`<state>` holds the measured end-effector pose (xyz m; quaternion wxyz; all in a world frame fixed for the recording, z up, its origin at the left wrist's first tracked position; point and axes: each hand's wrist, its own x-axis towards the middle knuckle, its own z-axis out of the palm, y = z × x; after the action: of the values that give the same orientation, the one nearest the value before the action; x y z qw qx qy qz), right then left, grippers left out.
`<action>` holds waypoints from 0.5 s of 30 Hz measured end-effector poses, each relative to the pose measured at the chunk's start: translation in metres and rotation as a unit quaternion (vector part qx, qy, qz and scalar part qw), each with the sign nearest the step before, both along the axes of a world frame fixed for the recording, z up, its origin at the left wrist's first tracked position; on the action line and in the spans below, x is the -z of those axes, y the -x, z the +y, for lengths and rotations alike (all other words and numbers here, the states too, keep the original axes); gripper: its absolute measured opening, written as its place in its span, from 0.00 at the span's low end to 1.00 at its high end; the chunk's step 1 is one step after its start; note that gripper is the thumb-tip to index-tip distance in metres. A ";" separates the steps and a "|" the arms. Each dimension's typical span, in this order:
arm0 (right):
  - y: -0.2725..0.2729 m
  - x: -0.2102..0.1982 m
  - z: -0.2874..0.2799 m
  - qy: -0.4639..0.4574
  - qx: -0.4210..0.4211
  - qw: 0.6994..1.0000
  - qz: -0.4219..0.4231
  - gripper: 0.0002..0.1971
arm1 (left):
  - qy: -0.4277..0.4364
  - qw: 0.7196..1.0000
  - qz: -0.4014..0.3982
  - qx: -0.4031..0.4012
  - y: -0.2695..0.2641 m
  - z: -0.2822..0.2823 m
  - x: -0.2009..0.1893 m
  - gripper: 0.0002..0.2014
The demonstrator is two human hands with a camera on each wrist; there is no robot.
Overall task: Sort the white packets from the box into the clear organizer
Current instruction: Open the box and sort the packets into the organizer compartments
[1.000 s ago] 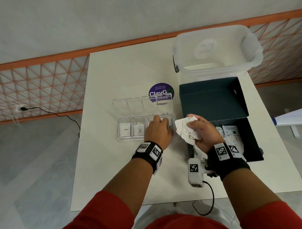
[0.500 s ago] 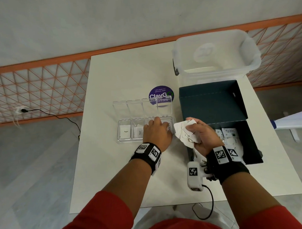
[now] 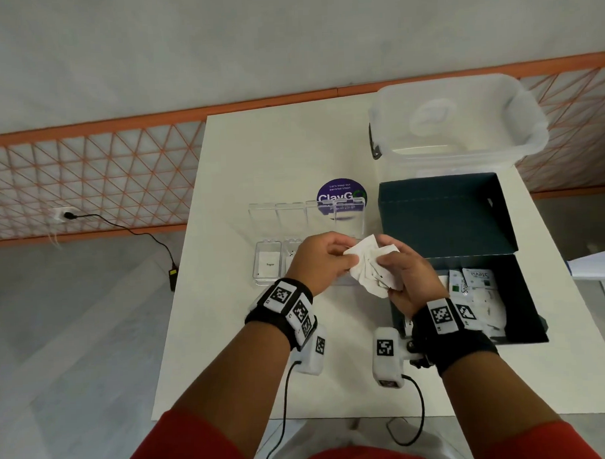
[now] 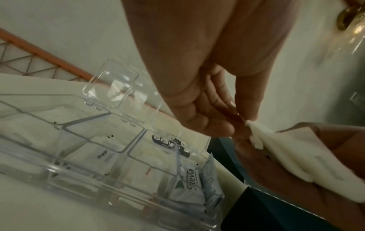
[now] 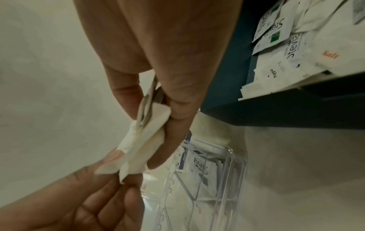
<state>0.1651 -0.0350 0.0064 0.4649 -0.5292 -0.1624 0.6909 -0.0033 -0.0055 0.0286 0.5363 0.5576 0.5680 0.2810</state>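
My right hand [image 3: 398, 274] grips a bunch of white packets [image 3: 369, 264] just above the table, between the clear organizer [image 3: 268, 261] and the dark box [image 3: 523, 297]. My left hand [image 3: 321, 259] pinches the corner of one packet [image 4: 254, 132] in that bunch with thumb and fingertips. The organizer's lids stand open; a Sugar packet [image 3: 269, 264] lies in its left cell, and a Stevia packet [image 4: 189, 179] stands in its right cell. More loose packets [image 3: 474, 285] lie in the box. In the right wrist view the bunch [image 5: 144, 140] sits between my right thumb and fingers.
A large translucent tub [image 3: 455, 121] stands behind the box's raised lid [image 3: 441, 214]. A round purple sticker [image 3: 341, 193] lies behind the organizer. Cables hang off the table's near edge. An orange mesh fence [image 3: 87, 182] runs along the floor to the left.
My left hand has lifted off the organizer and moved right to pinch a packet in the bunch held by my right hand. The right hand has risen slightly.
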 end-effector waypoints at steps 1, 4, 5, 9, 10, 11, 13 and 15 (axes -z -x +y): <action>0.001 0.000 0.000 -0.002 0.000 1.000 -0.003 0.22 | -0.007 1.000 0.003 -0.012 0.002 0.001 0.001 0.12; 0.005 -0.002 -0.002 -0.012 -0.002 1.000 -0.007 0.20 | -0.014 1.000 -0.011 -0.024 0.007 0.001 0.002 0.12; 0.006 -0.003 -0.002 -0.016 -0.004 1.000 -0.005 0.20 | -0.011 1.000 -0.014 -0.020 0.008 0.001 0.001 0.12; 0.010 -0.004 -0.005 -0.015 0.007 1.000 0.009 0.19 | 0.001 1.000 -0.009 0.000 0.012 0.000 -0.005 0.13; 0.011 -0.004 -0.006 -0.017 0.010 1.000 0.012 0.18 | -0.001 1.000 -0.007 -0.002 0.014 0.001 -0.007 0.13; 0.012 -0.005 -0.006 -0.020 0.012 1.000 0.016 0.17 | -0.004 1.000 -0.005 -0.011 0.016 0.001 -0.008 0.13; 0.015 -0.005 -0.007 -0.025 0.014 0.999 0.023 0.17 | -0.004 0.999 -0.013 -0.044 0.020 0.002 -0.011 0.13; 0.017 -0.007 -0.007 -0.027 0.016 0.999 0.031 0.16 | 0.004 0.996 -0.033 -0.077 0.026 0.001 -0.013 0.14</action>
<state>0.1478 -0.0421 0.0134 0.4945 -0.4973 -0.1579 0.6952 -0.0290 -0.0040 0.0414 0.5338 0.5002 0.5926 0.3370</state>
